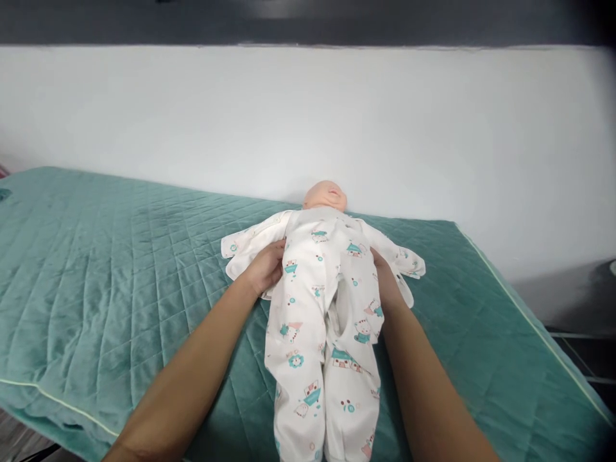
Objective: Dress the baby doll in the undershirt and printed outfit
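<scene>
A baby doll [325,196] lies on its back, its head near the wall and its legs toward me. White printed baby trousers [298,321] cover its front from the chest down over the legs. Beneath them a white baby jacket [260,236] shows, sleeves spread to both sides. My left hand [267,266] is closed at the left side of the trousers, fingertips partly behind the cloth. On the opposite side my right hand [385,273] grips the trousers' edge, most of its fingers hidden by fabric.
A green quilted cover [144,289] with pale piping lies under the doll. Behind it rises a white wall [269,115] with a dark band [308,22] along the top. The bed's right edge slants down toward the lower right corner; dark flooring shows beyond.
</scene>
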The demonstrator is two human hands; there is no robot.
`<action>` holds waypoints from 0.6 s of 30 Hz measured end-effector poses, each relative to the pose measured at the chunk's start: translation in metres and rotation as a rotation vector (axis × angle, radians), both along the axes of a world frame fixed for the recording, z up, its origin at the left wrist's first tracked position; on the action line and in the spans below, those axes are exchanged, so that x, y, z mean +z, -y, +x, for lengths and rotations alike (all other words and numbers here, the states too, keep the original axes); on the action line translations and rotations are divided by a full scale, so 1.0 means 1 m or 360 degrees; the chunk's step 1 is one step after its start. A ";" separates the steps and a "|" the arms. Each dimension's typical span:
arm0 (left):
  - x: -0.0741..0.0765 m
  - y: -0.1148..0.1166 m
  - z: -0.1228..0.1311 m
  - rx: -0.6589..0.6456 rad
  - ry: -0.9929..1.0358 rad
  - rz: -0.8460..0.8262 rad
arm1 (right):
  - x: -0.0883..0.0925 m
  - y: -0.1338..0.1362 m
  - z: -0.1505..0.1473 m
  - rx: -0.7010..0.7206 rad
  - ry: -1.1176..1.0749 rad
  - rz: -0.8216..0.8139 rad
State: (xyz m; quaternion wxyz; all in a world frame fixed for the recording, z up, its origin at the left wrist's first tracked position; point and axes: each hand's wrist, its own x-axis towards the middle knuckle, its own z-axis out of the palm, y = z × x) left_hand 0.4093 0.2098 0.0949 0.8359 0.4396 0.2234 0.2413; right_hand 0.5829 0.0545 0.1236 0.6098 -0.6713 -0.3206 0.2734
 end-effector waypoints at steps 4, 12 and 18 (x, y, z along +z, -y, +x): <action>-0.002 -0.002 -0.002 -0.0029 0.0037 -0.0014 | 0.004 0.004 -0.005 0.0052 -0.0075 0.0025; -0.001 0.003 -0.005 0.0008 0.0007 0.0194 | 0.007 0.005 -0.004 0.0078 0.0103 0.0093; -0.001 0.005 -0.007 -0.0079 -0.0138 0.0134 | 0.012 0.001 -0.008 0.0097 0.0062 0.0028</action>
